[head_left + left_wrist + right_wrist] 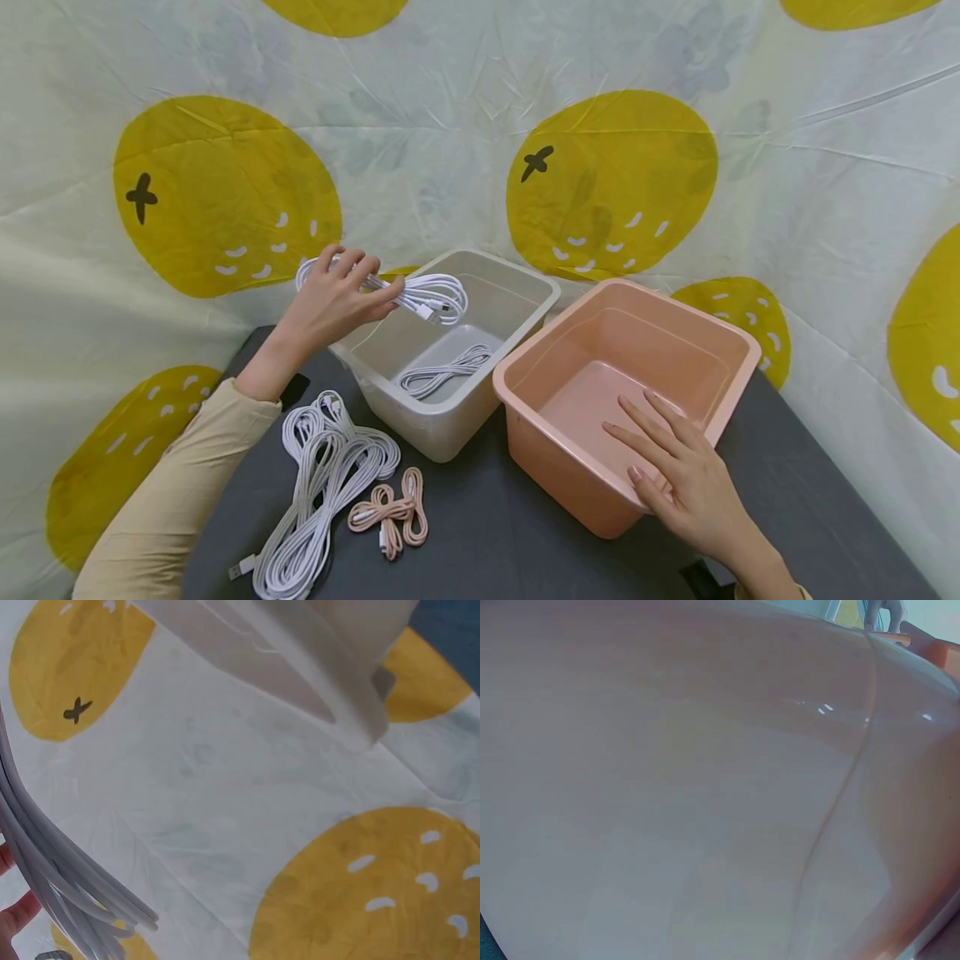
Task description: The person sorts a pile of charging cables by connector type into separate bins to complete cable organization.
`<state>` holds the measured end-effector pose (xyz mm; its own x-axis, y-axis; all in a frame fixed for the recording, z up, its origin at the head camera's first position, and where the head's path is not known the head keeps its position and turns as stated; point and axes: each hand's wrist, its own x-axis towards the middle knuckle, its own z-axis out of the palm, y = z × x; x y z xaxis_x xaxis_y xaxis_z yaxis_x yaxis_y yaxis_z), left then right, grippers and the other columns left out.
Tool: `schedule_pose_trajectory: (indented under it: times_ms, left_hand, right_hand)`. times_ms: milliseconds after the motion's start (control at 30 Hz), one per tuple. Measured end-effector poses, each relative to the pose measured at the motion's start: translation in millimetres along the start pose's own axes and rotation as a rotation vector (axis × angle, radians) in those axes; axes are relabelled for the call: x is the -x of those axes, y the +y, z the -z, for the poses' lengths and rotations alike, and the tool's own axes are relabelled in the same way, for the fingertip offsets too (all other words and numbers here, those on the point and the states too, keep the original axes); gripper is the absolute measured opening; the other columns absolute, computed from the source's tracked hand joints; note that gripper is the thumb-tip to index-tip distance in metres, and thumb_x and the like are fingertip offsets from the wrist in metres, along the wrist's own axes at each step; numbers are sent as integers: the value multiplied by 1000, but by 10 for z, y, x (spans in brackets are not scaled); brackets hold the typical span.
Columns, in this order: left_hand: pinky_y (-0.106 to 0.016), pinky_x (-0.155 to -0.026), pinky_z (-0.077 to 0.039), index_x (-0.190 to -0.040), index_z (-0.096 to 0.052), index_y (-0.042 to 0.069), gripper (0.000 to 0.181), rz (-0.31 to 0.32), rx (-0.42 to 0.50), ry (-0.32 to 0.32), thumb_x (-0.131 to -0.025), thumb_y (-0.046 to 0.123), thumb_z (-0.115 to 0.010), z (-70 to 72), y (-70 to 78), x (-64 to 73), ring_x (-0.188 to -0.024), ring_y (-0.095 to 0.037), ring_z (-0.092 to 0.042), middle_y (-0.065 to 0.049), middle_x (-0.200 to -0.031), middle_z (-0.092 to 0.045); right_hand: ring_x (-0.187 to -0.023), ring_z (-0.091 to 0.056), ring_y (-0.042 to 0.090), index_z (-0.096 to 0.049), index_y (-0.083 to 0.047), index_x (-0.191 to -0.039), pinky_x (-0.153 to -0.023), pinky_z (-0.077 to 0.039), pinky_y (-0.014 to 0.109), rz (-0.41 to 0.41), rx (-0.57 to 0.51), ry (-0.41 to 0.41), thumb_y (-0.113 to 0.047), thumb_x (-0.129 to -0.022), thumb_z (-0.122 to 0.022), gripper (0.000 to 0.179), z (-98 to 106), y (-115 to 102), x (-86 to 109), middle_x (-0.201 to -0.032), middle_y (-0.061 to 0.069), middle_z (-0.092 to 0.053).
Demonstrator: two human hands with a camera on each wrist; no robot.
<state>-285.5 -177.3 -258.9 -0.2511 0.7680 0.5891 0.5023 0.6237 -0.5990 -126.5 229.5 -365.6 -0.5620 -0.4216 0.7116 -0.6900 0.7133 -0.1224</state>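
My left hand grips a coiled white USB cable above the left part of a cream plastic bin. In the left wrist view, loops of the same cable hang by the fingertips at the left edge. Inside the cream bin lies another bundled white cable. My right hand is over the near right rim of a pink plastic bin, its fingers extended and holding nothing. Whether it touches the rim, I cannot tell. No cable shows inside the pink bin.
On the dark tabletop, left of the bins, lie a pile of bundled white cables and small pink cable bundles. The two bins stand side by side. A pale curtain with yellow fruit prints hangs behind the table.
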Motion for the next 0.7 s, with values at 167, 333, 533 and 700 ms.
schedule_pose_trajectory:
  times_ms: [167, 333, 533, 700]
  left_hand:
    - [-45, -80, -39, -101, -52, 22, 33, 4, -12, 47, -75, 33, -68, -99, -23, -143, -84, -30, -48, -12, -89, -51]
    - [-45, -79, -39, -101, -52, 22, 31, 5, -22, 63, -76, 34, -68, -167, -20, -271, -85, -30, -48, -12, -88, -52]
    - [-46, -78, -37, -101, -52, 22, 25, -12, -32, 37, -81, 34, -62, -327, 7, -355, -85, -30, -48, -13, -89, -51]
    - [-45, -77, -38, -102, -53, 22, 23, -22, -34, 6, -83, 33, -58, -441, 64, -429, -84, -29, -48, -12, -89, -52]
  right_hand:
    - [-134, -27, 20, -60, -18, -117, -109, -9, 19, 1, 2, -2, -38, -91, -41, 38, 0, 3, -5, -134, 7, -47]
    - [-134, -27, 20, -60, -18, -116, -109, -11, 20, 0, -1, 1, -38, -90, -42, 37, 0, 5, -11, -134, 6, -47]
    - [-134, -27, 22, -59, -19, -117, -109, -9, 19, -11, 3, -19, -37, -90, -42, 37, 19, -8, -7, -134, 7, -47]
    - [-134, -27, 21, -60, -18, -117, -109, -8, 19, -2, 0, -7, -37, -90, -42, 37, 16, -5, -6, -133, 8, -47]
